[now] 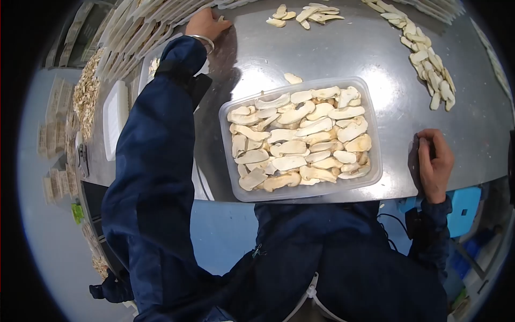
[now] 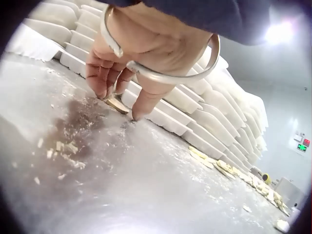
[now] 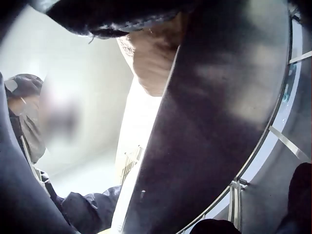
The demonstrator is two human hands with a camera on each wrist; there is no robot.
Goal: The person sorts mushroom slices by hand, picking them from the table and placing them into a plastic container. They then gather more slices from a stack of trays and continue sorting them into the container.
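At the far left of the metal table, my left hand (image 1: 206, 24) (image 2: 146, 44) pinches a small pale slice (image 2: 117, 104) between thumb and fingertips, low over the surface. My right hand (image 1: 436, 163) (image 3: 153, 61) rests at the near right table edge, fingers loosely bent and holding nothing visible. Between the hands stands a clear plastic tray (image 1: 376, 129) filled with rows of overlapping pale slices (image 1: 289, 162). One loose slice (image 1: 293, 78) lies just behind the tray's far rim.
Stacked white trays (image 1: 131, 40) (image 2: 183, 105) line the left and back. A small slice pile (image 1: 314, 14) lies at the back, and a long band of slices (image 1: 429, 61) runs down the right. A white container (image 1: 115, 119) stands left of my sleeve; a blue object (image 1: 464, 212) is below the table's right edge.
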